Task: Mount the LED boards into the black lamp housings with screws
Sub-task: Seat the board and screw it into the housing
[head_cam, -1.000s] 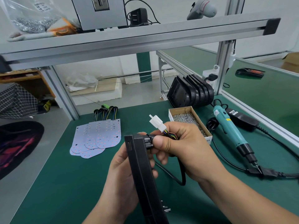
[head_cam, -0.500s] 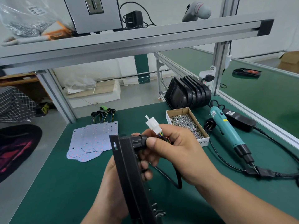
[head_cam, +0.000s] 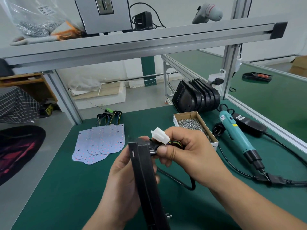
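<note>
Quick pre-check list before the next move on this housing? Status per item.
1. Black lamp housing secured: left hand grips it, edge-on above the green mat. Ok.
2. Wire harness controlled: right hand pinches it behind the white connector. Ok.
3. Board seated inside: only the housing's edge shows; loose LED boards lie on the mat. Cannot tell.
4. Screws available: open screw box is well filled. Ok.
5. Electric screwdriver ready: lies on the mat, both hands occupied. Not ok.

Green bench (head_cam: pixel 66 188) under an aluminium shelf (head_cam: pixel 149 39), second green bench (head_cam: pixel 274 105) to the right, white wall (head_cam: pixel 274 9) behind, grey floor (head_cam: pixel 141 103) — dark rug (head_cam: pixel 18 150) at left, wooden desk (head_cam: pixel 25 80), checked cloth (head_cam: pixel 15 105) beside it.
</note>
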A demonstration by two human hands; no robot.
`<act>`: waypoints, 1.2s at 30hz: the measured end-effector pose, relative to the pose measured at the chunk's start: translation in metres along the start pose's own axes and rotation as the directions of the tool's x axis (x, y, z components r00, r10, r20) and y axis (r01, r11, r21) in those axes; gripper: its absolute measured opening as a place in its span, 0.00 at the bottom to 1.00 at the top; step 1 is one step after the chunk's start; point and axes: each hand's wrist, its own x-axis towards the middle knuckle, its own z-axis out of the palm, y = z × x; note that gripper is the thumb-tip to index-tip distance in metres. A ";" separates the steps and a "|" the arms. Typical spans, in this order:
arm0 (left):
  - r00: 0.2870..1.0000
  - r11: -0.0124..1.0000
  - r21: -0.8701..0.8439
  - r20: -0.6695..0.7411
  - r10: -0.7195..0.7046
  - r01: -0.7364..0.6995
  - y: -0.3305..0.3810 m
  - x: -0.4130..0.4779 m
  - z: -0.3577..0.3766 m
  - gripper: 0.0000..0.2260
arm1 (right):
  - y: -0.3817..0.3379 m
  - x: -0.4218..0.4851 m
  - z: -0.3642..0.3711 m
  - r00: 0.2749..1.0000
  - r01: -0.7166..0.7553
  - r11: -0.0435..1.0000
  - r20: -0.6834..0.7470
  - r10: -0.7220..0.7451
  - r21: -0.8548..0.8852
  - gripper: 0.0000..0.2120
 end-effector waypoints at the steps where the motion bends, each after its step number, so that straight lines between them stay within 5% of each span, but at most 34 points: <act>1: 1.000 0.999 -0.041 0.006 -0.003 0.003 -0.001 0.003 -0.001 0.27 | 0.000 0.000 -0.002 1.000 -0.010 1.000 -0.001 0.010 -0.018 0.05; 7: 0.999 0.999 -0.014 -0.021 0.043 -0.043 -0.004 0.005 -0.002 0.11 | -0.001 0.005 -0.011 0.996 -0.082 0.996 0.023 0.081 0.026 0.06; 14: 0.970 0.976 0.065 -0.112 0.215 -0.208 -0.001 0.012 -0.014 0.28 | 0.000 0.005 -0.006 0.971 -0.202 0.951 -0.081 0.226 0.234 0.11; 21: 0.852 0.792 0.389 -0.035 0.522 -0.470 0.009 0.009 -0.011 0.13 | -0.010 0.000 -0.019 0.973 -0.207 0.960 0.143 0.182 0.186 0.43; 25: 0.802 0.733 0.418 -0.017 0.596 -0.536 0.008 0.007 -0.005 0.08 | -0.022 -0.002 -0.028 0.939 -0.219 0.957 0.307 0.154 0.191 0.37; 30: 0.766 0.697 0.444 -0.038 0.642 -0.562 0.005 0.005 -0.001 0.10 | -0.022 -0.002 -0.019 0.977 -0.168 0.986 0.134 0.168 -0.008 0.25; 36: 0.787 0.726 0.425 -0.051 0.615 -0.540 0.008 0.005 0.000 0.10 | -0.019 -0.002 -0.014 0.989 -0.127 0.990 0.068 0.131 -0.054 0.21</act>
